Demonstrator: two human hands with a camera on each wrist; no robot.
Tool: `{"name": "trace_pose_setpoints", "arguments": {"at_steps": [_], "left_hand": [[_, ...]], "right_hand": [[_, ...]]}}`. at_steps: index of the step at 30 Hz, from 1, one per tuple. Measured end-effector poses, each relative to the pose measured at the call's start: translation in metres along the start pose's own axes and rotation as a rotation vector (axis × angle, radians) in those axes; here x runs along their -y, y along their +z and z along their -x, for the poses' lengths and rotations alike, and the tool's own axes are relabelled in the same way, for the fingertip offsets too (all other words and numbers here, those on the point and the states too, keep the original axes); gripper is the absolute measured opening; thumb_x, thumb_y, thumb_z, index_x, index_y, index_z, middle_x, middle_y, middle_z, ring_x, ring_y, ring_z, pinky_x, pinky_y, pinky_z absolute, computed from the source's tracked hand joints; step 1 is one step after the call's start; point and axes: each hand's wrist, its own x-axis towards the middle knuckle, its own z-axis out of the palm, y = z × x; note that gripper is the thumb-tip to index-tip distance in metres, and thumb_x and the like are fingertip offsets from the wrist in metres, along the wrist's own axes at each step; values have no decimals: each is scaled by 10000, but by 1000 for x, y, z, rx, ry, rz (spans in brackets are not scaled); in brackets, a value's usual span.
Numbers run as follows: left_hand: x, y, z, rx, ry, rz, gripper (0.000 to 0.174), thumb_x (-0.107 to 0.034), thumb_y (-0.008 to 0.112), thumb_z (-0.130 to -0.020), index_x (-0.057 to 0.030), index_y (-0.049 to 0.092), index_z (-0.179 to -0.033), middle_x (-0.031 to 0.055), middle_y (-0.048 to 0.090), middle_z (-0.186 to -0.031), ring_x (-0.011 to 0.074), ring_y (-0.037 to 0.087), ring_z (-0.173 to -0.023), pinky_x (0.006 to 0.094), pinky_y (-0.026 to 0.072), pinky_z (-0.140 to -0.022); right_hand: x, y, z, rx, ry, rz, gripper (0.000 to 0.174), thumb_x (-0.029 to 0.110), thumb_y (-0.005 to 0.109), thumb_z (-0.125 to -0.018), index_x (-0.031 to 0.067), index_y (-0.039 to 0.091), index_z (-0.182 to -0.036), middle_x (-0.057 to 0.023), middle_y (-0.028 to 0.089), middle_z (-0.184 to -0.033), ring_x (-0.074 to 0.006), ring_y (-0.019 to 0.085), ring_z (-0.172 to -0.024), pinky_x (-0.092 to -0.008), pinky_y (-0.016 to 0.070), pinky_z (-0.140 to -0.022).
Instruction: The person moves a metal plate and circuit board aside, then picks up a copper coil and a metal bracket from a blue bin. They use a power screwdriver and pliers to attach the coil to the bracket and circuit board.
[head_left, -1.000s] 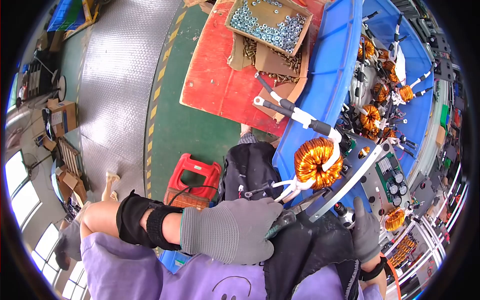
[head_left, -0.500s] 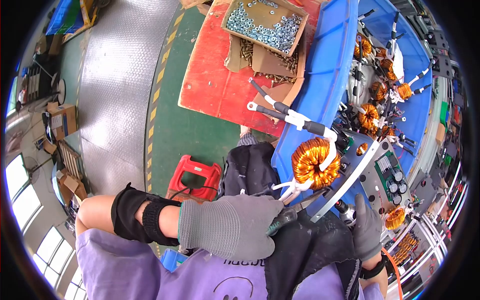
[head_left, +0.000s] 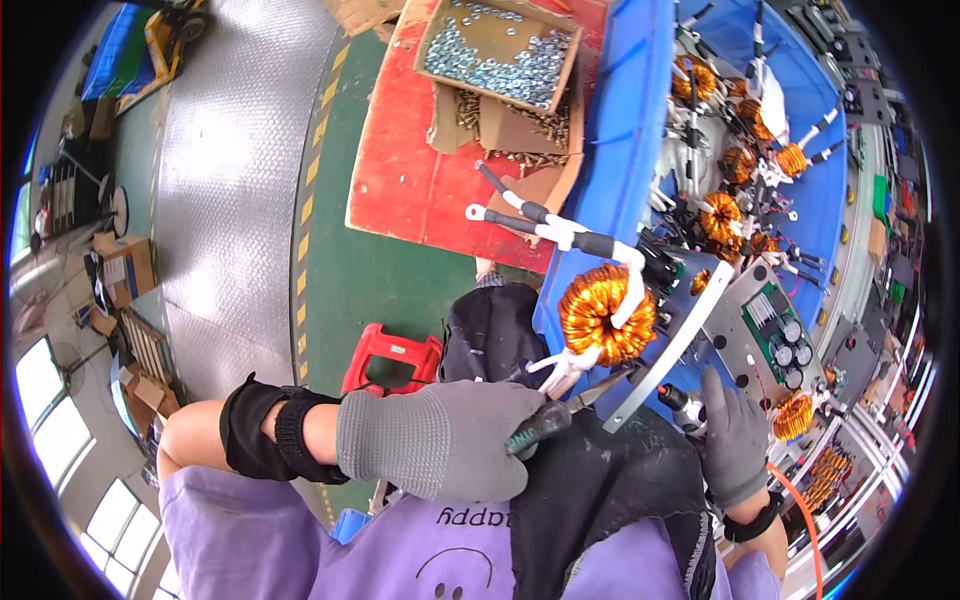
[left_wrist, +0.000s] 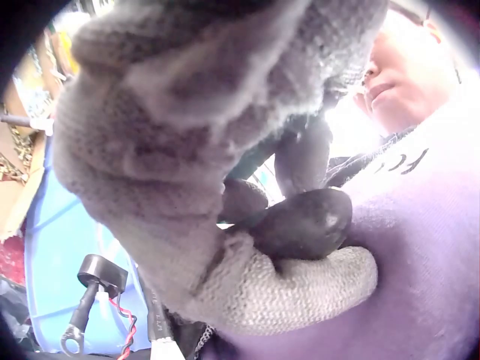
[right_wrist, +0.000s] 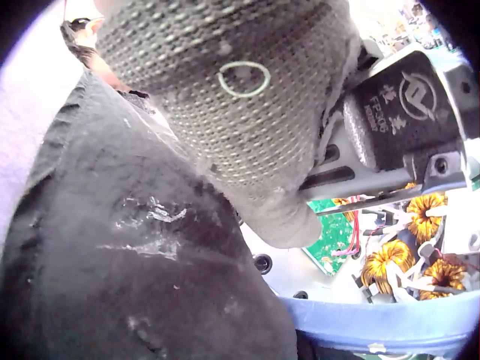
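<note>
My gloved left hand (head_left: 440,440) grips a hand tool with a dark handle (head_left: 540,428) bearing green letters. Its handle end (left_wrist: 311,225) pokes out between my fingers in the left wrist view. Just beyond the tool stands a copper-wound ring coil (head_left: 608,315) with white and black leads ending in ring terminals. A pale metal strip (head_left: 670,345) slants beside it. My gloved right hand (head_left: 738,445) holds a silver-and-black tool with a red-tipped nose (head_left: 681,402); its palm side is hidden. A black module (right_wrist: 405,112) marked FP306 lies near the right fingers.
A blue bin (head_left: 612,140) holds several more coils. The red tabletop (head_left: 405,200) carries a carton of nuts (head_left: 500,50) above bolts in torn cardboard. A plate with a green circuit board (head_left: 768,328) lies right. A red stool (head_left: 395,350) and orange hose (head_left: 808,510) are nearby.
The head view has shifted, so the bin, coil and carton appear further left. My left hand also appears further left, still gripping its tool; the right hand keeps its hold.
</note>
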Motion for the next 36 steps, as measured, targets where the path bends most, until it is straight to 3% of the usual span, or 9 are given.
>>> {"name": "trace_pose_setpoints", "arguments": {"at_steps": [7, 11, 13, 17, 19, 22, 34, 36], "left_hand": [[-2, 5, 1, -28, -83, 134, 359, -110, 604, -763, -51, 526, -1108, 53, 588, -902, 126, 618, -801, 318, 512, -682], [0, 10, 3, -84, -21, 136, 346, -79, 590, -754, -35, 530, -1091, 45, 572, -877, 124, 604, -746, 302, 507, -633], [7, 13, -2, -150, 128, -5, 352, -51, 578, -742, -19, 533, -1089, 36, 560, -854, 114, 581, -694, 288, 499, -593], [-4, 15, 4, -130, 17, 61, 361, -40, 568, -739, -10, 528, -1096, 39, 559, -854, 117, 569, -689, 286, 492, -599], [-1, 19, 4, -151, 38, 186, 239, -138, 563, -781, -32, 541, -994, 49, 577, -746, 127, 569, -618, 292, 474, -577], [-2, 18, 3, -140, 50, 188, 330, -20, 558, -746, 5, 507, -1071, 53, 558, -867, 121, 568, -692, 282, 491, -601], [0, 25, 2, -129, 86, 283, 276, -26, 578, -767, -10, 490, -1028, 61, 522, -831, 123, 557, -666, 269, 465, -575], [5, 23, 11, -133, 107, 259, 287, -53, 596, -774, -6, 498, -1040, 52, 519, -837, 122, 559, -702, 276, 469, -602]], "right_hand": [[-1, 4, 3, -89, -24, 92, 701, 186, 689, -752, 104, 442, -1403, -56, 481, -745, -232, 521, -665, -385, 382, -604], [0, 4, 4, -79, -27, 126, 643, 126, 614, -803, 123, 433, -1421, -48, 479, -746, -220, 521, -657, -370, 369, -591], [0, 7, 7, -111, -25, 157, 636, 105, 577, -828, 129, 412, -1442, -48, 482, -749, -212, 529, -666, -364, 365, -591], [2, 4, 6, -124, -24, 175, 654, 141, 582, -846, 141, 382, -1469, -45, 503, -761, -195, 539, -664, -353, 378, -597], [2, 4, 7, -139, -8, 187, 661, 154, 585, -851, 144, 373, -1477, -43, 510, -766, -190, 540, -659, -349, 382, -599], [1, 9, 9, -158, -2, 210, 664, 172, 589, -858, 148, 366, -1483, -44, 531, -780, -191, 550, -656, -346, 396, -606], [5, 7, 13, -124, 9, 251, 608, 194, 555, -893, 154, 383, -1474, -60, 598, -835, -207, 609, -720, -349, 447, -635], [3, 8, 17, -174, 21, 235, 649, 205, 619, -848, 127, 401, -1455, -60, 612, -859, -214, 617, -746, -362, 450, -668]]}}
